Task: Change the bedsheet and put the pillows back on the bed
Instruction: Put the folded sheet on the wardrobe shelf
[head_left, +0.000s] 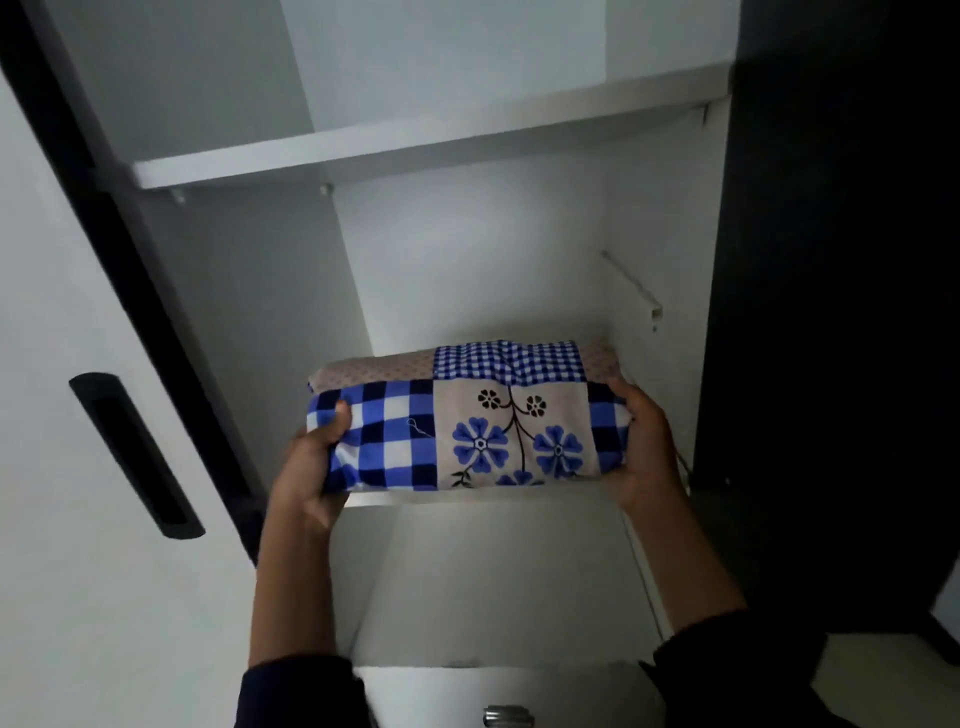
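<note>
A folded bedsheet, patterned in blue-and-white checks with blue flowers on beige, lies on a white wardrobe shelf at the middle of the view. My left hand grips its left end, thumb on top and fingers underneath. My right hand clasps its right end the same way. The sheet's front edge overhangs the shelf lip slightly. No bed or pillows are visible.
A bare upper shelf runs above. The white wardrobe door with a black recessed handle stands at the left. A dark panel borders the right side. A metal knob shows at the bottom.
</note>
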